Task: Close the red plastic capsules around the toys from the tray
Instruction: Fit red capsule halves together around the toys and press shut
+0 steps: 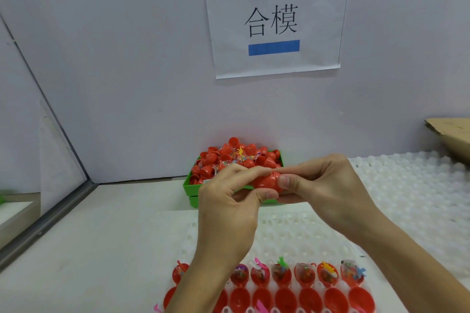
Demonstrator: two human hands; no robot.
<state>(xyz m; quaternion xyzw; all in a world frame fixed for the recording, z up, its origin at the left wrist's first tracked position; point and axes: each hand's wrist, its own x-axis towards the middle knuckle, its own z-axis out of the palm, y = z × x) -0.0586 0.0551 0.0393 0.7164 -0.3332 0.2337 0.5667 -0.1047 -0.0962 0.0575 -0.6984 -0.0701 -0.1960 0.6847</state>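
Red capsule [267,180] held mid-air above the counter [114,236], in front of the green bin [193,193] at the counter's back edge. Left hand [229,206] and right hand [328,185]: each grip pinches one end. Likely light, thin rigid plastic, smooth and slippery; hold each half by its dome and press together. Wall sign [274,18] reads "合模".

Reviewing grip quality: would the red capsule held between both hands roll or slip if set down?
Probably rolls: the red capsule looks rounded and egg-shaped. Its glossy plastic seems somewhat slippery, so left hand and right hand both pinch it.
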